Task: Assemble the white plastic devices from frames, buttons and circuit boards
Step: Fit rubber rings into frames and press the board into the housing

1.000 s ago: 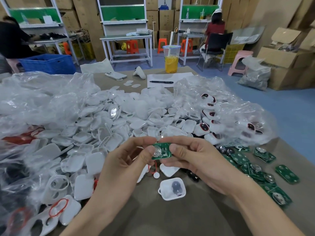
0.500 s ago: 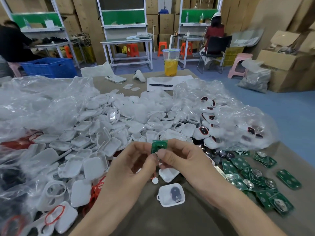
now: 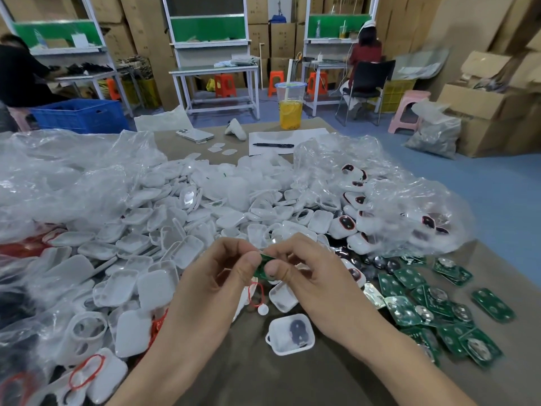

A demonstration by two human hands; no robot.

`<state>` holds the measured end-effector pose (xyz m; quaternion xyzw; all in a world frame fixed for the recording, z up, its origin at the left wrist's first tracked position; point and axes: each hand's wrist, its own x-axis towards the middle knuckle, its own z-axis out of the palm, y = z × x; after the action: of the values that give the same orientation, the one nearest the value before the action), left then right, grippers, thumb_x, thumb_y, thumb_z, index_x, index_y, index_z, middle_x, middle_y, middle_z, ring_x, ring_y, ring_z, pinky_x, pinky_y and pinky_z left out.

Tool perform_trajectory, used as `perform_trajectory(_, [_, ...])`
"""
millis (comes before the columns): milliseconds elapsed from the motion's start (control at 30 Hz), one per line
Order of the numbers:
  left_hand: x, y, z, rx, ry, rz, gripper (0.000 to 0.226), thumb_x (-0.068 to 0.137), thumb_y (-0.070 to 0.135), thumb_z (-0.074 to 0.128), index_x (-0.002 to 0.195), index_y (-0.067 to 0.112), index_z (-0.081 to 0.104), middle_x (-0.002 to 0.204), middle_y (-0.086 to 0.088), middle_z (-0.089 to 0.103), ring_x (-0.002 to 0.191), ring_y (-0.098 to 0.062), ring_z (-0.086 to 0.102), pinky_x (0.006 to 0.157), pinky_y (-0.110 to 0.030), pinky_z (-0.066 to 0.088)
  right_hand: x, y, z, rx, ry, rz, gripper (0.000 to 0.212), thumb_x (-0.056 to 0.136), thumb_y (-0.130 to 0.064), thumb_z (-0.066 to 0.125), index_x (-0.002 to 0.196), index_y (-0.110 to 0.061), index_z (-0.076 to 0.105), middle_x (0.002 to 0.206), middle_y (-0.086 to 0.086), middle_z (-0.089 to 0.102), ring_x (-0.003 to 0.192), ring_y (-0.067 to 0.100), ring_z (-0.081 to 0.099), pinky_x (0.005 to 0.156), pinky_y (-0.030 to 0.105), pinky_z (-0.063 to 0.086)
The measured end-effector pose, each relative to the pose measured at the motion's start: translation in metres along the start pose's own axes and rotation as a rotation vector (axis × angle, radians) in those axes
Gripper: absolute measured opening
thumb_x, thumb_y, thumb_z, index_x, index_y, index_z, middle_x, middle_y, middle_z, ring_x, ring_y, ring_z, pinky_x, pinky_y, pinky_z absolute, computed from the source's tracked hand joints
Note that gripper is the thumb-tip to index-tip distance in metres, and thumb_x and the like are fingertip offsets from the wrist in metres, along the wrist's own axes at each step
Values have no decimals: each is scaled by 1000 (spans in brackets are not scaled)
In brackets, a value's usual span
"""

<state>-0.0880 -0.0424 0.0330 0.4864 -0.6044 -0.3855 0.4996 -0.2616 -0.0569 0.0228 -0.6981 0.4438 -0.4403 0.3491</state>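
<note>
While we pinch a small green circuit board between the thumb and fingers of our left hand and of our right hand, holding it just above the table, an open white shell lies on the surface just below our right hand with a dark round part inside it. To the right, a clear plastic bag holds white devices with dark and red faces. Beside it a heap of white shells spreads across the middle. Another clear bag slumps on the left; what it holds we cannot tell. Loose green boards lie overlapping on the right of the table. At the far edge stands a lidded cup of yellow drink, near a sheet of paper with a pen on it and a phone. Beyond, a blue crate stands on the floor, and cardboard boxes are stacked along the walls behind white workbenches.
</note>
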Motion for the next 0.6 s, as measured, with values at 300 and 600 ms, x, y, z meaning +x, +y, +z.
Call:
perform_trajectory(300, [1, 5, -2, -151, 18, -64, 21, 78, 44, 62, 80, 24, 70, 71, -4, 72, 66, -8, 67, 60, -12, 49, -1, -9, -1, 504, -109, 157, 20, 78, -39, 78, 98, -33, 76, 66, -1, 69, 55, 12, 63, 59, 18, 50])
perform_trajectory(600, [-2, 4, 0, -259, -24, -35, 21, 85, 30, 59, 77, 11, 63, 67, -6, 66, 59, -14, 61, 50, -14, 45, 1, -14, -1, 457, -108, 132, 16, 84, -18, 74, 92, -31, 79, 71, 1, 74, 57, 10, 67, 61, 16, 52])
